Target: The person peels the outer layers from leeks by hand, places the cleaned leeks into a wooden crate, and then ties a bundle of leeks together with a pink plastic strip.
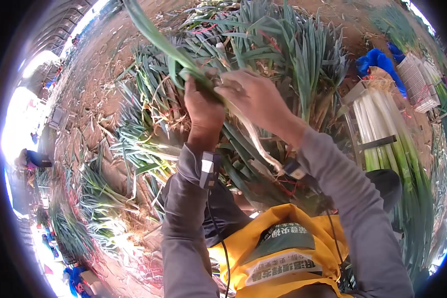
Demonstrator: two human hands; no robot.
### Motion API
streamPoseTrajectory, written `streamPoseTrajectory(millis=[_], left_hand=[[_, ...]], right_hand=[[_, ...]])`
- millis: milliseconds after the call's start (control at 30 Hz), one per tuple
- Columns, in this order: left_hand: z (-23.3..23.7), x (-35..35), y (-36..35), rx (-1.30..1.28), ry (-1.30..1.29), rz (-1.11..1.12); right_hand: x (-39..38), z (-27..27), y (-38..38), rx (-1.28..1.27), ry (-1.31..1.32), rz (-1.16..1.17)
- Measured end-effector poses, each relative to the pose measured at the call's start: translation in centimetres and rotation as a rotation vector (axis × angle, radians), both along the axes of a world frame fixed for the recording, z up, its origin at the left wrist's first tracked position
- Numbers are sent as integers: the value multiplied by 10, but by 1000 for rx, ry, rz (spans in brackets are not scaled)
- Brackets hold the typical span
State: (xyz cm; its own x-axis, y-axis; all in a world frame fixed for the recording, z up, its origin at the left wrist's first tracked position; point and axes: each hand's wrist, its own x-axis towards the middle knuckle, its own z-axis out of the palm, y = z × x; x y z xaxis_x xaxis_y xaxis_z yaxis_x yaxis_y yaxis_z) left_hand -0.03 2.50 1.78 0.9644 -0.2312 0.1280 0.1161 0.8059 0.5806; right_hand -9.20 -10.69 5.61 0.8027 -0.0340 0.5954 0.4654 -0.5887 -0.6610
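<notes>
A long green onion runs slantwise through both hands, its green leaves toward the upper left and its thin pale stem toward the lower right. My left hand is closed around it where the leaves begin. The fingers of my right hand are bent and pinched against the same onion, just beside the left hand; the exact fingertip contact is partly hidden. Beneath the hands lie heaped green onions with dark leaves. To the right, peeled white-stemmed green onions rest in a metal rack.
A yellow apron covers my lap. Bundles of green onions stand ahead, and more lie on the dirt ground at left. A blue plastic bag and a white crate sit at the upper right.
</notes>
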Motion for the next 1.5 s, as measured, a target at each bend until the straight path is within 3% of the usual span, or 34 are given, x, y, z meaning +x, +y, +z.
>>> streamPoseTrajectory(millis=[67, 100, 133, 200, 267, 300, 400, 467, 500, 533, 600, 667, 733, 800, 833, 900, 967, 1033, 1067, 1100, 1233, 1300, 1400, 1500], left_hand=[[9, -16, -17, -7, 65, -104], [4, -11, -15, -127, 89, -271], [-3, -7, -14, -131, 103, -276], [-4, -4, -14, -81, 118, -238], [-3, -6, -19, 0, 28, -242], [1, -9, -21, 51, 11, -243], [6, -9, -25, 102, -33, -238], [8, 0, -24, 89, -54, -159], [4, 17, -13, 104, -162, -171], [1, 28, -4, 45, -126, -37], [10, 37, 22, 82, -111, -24], [10, 58, 32, 16, -66, 33], [2, 65, 45, -48, -138, -12], [-1, 56, 45, -22, -109, 68], [-4, 55, 45, 11, -60, 96], [-5, 53, 43, 37, -1, 128], [0, 44, 33, 60, -12, 108], [0, 35, 16, 54, -67, 35], [2, 27, 4, 42, -69, 10], [6, 15, -8, 78, -37, 8], [5, -12, -40, 123, -33, -123], [9, -17, -46, 92, -89, -299], [-4, -18, -43, 141, -67, -293], [-17, -17, -49, 187, -5, -151]], right_hand=[[15, -1, 5, 15, 14, -23], [23, -9, 4, -84, -76, -92], [28, -18, 1, -181, -158, -158], [30, -21, -5, -197, -171, -167], [28, -21, -14, -25, 60, -105], [24, -16, -21, 208, 171, -18], [26, -8, -39, 361, 196, 77], [13, 2, -42, 308, 184, 53], [-2, 9, -44, 304, 294, 191], [-20, 10, -44, 298, 406, 333], [-48, -10, -46, 146, 374, 337], [-77, -41, -53, 191, 511, 320], [-111, -95, -63, -46, 613, 331], [-153, -153, -70, -634, 824, 429], [-178, -178, -82, -752, 956, 471], [-177, -164, -84, -879, 1077, 513], [-158, -117, -85, -970, 967, 473], [-122, -61, -75, -660, 606, 268], [-104, -39, -74, -273, 362, 192], [-82, -31, -69, -191, 124, 54], [-11, -8, -48, -83, 44, -61], [9, -25, -48, -145, -4, -101], [21, -39, -49, -173, -72, -153], [19, -35, -52, 205, 220, -63]])
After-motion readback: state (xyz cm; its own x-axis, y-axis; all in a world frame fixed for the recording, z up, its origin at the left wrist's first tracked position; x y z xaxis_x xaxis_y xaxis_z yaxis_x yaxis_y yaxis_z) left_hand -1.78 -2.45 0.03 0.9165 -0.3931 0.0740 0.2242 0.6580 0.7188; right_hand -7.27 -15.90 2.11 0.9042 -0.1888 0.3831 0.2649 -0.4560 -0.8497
